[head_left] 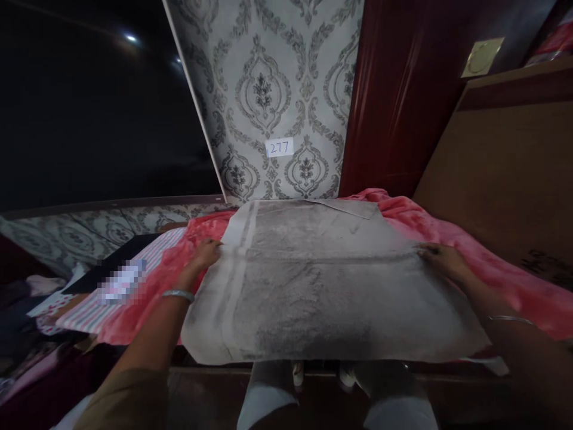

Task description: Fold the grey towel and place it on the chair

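A grey towel (308, 292) with a pale striped band near its left end is spread out in front of me, its near edge hanging above my knees. A crease runs across it between my two hands. My left hand (208, 253) pinches the towel at its left edge. At the right edge, my right hand (441, 260) is closed on the cloth in the same way. Beneath the towel lies a pink plush blanket (434, 230), showing on both sides.
On the left lie a striped cloth (80, 310) and a blurred-out item. A large dark screen (98, 107) hangs above it. A cardboard box (505, 167) stands at right. A paper label reading 277 (280, 147) is on the patterned wall (264, 77).
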The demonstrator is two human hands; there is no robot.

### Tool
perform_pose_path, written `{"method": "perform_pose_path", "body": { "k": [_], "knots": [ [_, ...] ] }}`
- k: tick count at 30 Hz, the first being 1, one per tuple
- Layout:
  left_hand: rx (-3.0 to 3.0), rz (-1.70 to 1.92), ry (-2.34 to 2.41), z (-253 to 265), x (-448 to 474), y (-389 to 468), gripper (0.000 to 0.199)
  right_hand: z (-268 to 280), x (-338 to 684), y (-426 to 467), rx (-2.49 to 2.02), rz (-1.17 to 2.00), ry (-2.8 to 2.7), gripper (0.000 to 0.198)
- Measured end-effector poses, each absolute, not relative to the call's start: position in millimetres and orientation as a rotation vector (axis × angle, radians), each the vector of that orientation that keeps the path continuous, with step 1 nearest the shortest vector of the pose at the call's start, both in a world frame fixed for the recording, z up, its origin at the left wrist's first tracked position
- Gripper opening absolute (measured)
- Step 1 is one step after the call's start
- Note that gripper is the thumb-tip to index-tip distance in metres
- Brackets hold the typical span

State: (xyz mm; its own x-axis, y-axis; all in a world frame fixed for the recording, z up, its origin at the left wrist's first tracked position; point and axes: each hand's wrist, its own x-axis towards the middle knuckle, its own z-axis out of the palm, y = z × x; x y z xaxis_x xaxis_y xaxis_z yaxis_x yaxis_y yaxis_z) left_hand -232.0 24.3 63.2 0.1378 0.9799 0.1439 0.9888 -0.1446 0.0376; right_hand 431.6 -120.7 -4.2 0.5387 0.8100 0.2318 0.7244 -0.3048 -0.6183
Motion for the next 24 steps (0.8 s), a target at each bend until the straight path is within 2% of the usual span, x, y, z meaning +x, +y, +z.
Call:
{"method": "perform_pose_path", "body": {
  "k": [5,11,16,20,24],
  "knots": [
    [-2.400,-0.014,-1.805,66.8,-213.2,9.0,0.055,-0.6,429.2,-126.5,-1.979,0.380,-1.117,0.012],
    [-2.452,0.002,-1.692,59.3,-183.0,15.2,0.045,13.2,421.3,-120.3,-1.793,0.643,-0.872,0.017],
    [-2.410,0.029,-1.687,56.6,-175.0,21.0,0.025,15.7,422.9,-104.5,-1.715,0.567,-0.772,0.015],
    [-2.364,-0.135,-1.659,57.4,-180.0,16.6,0.024,5.0,430.0,-102.6,-1.565,0.560,-0.739,0.021],
    [-2.339,-0.254,-1.711,56.8,-182.7,14.6,0.025,-10.2,436.5,-106.8,-1.688,0.485,-0.878,0.030]
  ]
}}
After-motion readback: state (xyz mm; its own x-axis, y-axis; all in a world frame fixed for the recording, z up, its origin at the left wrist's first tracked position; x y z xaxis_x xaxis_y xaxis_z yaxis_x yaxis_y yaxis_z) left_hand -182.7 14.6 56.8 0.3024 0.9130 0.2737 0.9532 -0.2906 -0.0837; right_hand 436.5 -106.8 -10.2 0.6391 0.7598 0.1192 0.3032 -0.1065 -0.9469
